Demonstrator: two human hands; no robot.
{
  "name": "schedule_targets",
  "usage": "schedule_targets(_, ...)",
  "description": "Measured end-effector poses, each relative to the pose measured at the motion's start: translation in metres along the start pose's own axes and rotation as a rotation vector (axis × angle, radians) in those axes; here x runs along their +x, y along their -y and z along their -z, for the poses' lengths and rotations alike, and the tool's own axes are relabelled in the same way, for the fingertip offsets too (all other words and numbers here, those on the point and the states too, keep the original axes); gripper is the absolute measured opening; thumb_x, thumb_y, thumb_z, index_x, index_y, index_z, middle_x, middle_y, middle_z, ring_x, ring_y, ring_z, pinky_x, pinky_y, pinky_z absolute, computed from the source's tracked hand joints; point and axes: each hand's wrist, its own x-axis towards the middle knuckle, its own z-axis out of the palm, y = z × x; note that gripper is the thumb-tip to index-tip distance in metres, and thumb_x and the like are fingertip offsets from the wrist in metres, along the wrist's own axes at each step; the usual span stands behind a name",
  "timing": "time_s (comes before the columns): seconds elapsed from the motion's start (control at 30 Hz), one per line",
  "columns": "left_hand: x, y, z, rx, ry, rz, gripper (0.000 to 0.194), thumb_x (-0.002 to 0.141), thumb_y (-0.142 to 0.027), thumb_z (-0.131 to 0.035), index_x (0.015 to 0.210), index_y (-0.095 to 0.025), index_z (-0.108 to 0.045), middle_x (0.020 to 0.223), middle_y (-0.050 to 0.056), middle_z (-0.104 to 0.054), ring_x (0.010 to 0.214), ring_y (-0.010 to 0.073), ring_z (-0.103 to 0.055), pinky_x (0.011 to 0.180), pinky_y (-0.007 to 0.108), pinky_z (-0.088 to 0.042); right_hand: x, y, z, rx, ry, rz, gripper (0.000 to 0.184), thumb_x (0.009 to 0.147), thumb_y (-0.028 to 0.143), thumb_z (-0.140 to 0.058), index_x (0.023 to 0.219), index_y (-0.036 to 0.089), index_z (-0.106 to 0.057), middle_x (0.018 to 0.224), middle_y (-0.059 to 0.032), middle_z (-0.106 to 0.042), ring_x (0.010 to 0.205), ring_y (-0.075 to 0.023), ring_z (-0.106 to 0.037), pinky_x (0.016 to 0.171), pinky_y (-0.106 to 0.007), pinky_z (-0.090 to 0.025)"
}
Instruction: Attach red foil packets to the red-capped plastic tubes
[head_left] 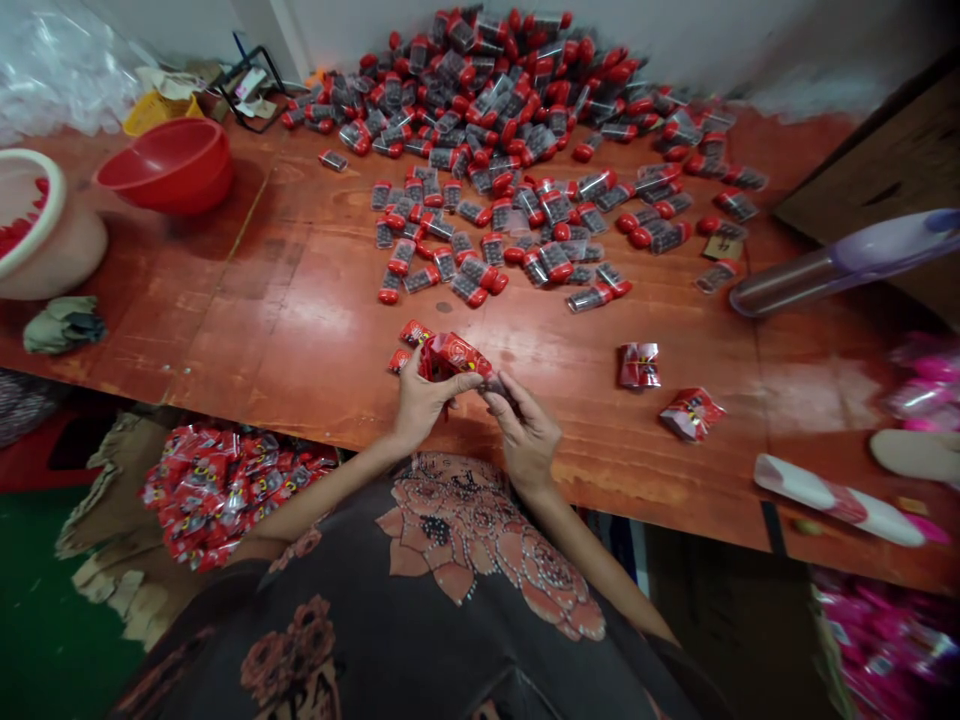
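In the head view, my left hand [421,400] is closed around a red printed packet [459,352], thumb along its near side. My right hand [525,430] pinches a small dark, partly clear piece [493,384] at the packet's right end; it looks like one of the red-capped containers, but the fingers cover most of it. Just beyond my left hand, small red packets [415,332] lie on the table. Two more, a silver-and-red packet [640,366] and a crumpled red packet [691,414], rest to the right of my hands.
Small clear containers with red caps [480,130] are heaped at the back of the wooden table [300,300]. A red bowl [176,165] and white bucket [64,240] stand left. A box [217,490] of red packets sits below the edge. A clear-and-purple tube [840,262] lies right.
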Motion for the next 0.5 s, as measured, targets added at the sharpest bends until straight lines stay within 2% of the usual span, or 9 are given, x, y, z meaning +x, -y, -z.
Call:
schedule_targets(0.07,-0.002,-0.001,-0.003,-0.015,0.002,0.000,0.041,0.056,-0.027,-0.090,0.083,-0.019,-0.061,0.070,-0.002,-0.064,0.048,0.0072,-0.051,0.041,0.020,-0.043,0.000,-0.001,0.000,-0.061,-0.026,0.059,0.033,0.085,0.032,-0.068,0.117,0.033,-0.072,0.110,-0.0023,-0.075,0.100,-0.0225,-0.070,0.096,-0.048,-0.057)
schedule_targets(0.13,-0.003,-0.002,-0.004,-0.042,0.008,0.022,0.038,0.056,-0.026,-0.090,0.079,-0.019,-0.061,0.068,-0.001,-0.064,0.046,0.0069,-0.051,0.040,0.021,-0.042,0.000,0.001,-0.001,-0.048,-0.038,0.055,0.033,0.083,0.032,-0.069,0.116,0.033,-0.072,0.109,-0.0024,-0.076,0.098,-0.0223,-0.071,0.095,-0.047,-0.057)
schedule_targets(0.3,0.001,0.000,0.001,-0.049,0.111,0.100,0.028,0.060,-0.027,-0.087,0.068,-0.017,-0.062,0.058,-0.001,-0.060,0.039,0.0061,-0.047,0.036,0.021,-0.037,0.005,0.011,-0.004,0.199,0.028,-0.200,0.030,0.084,0.036,-0.066,0.112,0.028,-0.072,0.103,-0.0034,-0.077,0.081,-0.0191,-0.071,0.073,-0.040,-0.063)
schedule_targets(0.37,0.003,0.001,0.004,-0.046,0.131,0.107,0.028,0.060,-0.026,-0.087,0.068,-0.017,-0.062,0.057,-0.001,-0.059,0.038,0.0063,-0.047,0.035,0.021,-0.036,0.006,0.012,-0.004,0.247,0.048,-0.237,0.028,0.084,0.037,-0.066,0.109,0.027,-0.073,0.099,-0.0035,-0.077,0.076,-0.0179,-0.071,0.068,-0.038,-0.063)
schedule_targets(0.5,0.002,-0.001,0.001,-0.037,0.078,0.077,0.031,0.057,-0.026,-0.088,0.069,-0.017,-0.061,0.062,0.000,-0.061,0.042,0.0058,-0.046,0.038,0.021,-0.039,0.003,0.006,-0.004,0.208,0.030,-0.146,0.029,0.085,0.033,-0.065,0.114,0.030,-0.070,0.107,-0.0028,-0.075,0.090,-0.0191,-0.071,0.079,-0.038,-0.062)
